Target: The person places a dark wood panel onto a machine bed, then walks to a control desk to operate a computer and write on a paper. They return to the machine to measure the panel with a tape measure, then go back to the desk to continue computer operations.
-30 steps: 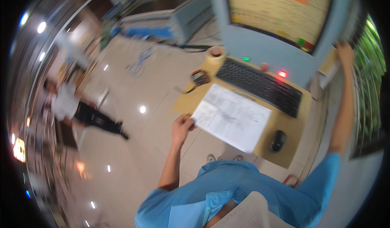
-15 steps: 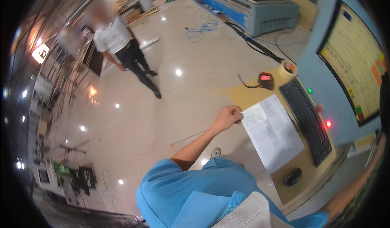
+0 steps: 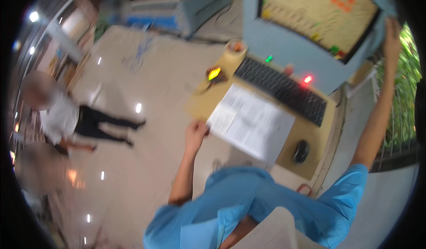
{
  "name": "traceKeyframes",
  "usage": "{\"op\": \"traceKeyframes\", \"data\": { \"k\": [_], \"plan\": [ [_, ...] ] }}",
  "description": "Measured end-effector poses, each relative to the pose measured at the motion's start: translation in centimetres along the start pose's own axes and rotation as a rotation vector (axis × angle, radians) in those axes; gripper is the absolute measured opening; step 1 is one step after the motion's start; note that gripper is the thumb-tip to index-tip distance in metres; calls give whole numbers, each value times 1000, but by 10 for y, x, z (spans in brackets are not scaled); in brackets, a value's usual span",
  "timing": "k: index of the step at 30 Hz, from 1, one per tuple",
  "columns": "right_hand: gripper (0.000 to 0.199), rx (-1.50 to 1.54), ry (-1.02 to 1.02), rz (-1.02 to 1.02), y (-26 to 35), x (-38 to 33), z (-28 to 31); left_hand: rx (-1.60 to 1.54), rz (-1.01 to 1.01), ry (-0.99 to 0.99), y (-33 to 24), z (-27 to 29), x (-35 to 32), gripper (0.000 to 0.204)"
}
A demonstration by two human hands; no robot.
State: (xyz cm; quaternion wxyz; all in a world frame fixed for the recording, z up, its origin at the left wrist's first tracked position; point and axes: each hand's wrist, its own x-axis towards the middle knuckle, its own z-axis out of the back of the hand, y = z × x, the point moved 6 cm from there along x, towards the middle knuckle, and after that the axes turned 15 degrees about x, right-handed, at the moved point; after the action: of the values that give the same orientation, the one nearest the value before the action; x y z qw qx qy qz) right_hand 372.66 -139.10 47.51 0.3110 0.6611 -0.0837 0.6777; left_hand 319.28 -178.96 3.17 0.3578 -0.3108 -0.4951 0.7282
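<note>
Paper sheets (image 3: 253,122) lie just right of our left hand (image 3: 196,133), which pinches their nearest corner between thumb and fingers; they reach over the tan board (image 3: 290,169). Beyond that hand we see the tape measure (image 3: 214,74) and, farther off, the tape roll (image 3: 236,48). The black keyboard (image 3: 282,89) sits past the sheets, and the mouse (image 3: 301,151) well to the hand's right. Our right hand (image 3: 391,34) is raised at the blue cabinet's (image 3: 284,56) right edge, beside the screen (image 3: 319,16); we cannot tell how its fingers are set.
</note>
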Motion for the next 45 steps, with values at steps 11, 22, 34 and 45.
{"op": "traceKeyframes", "data": {
  "k": [11,22,34,45],
  "plan": [
    [38,-23,107,376,131,44,-53,-143,63,65,-9,-4,5,13],
    [46,-448,227,429,138,38,-124,-175,69,60,-5,9,18,17],
    [41,-339,61,335,149,29,-127,-152,178,117,-1,8,16,14],
    [38,-400,53,378,152,36,-135,-50,96,65,-1,9,18,22]
  ]
}}
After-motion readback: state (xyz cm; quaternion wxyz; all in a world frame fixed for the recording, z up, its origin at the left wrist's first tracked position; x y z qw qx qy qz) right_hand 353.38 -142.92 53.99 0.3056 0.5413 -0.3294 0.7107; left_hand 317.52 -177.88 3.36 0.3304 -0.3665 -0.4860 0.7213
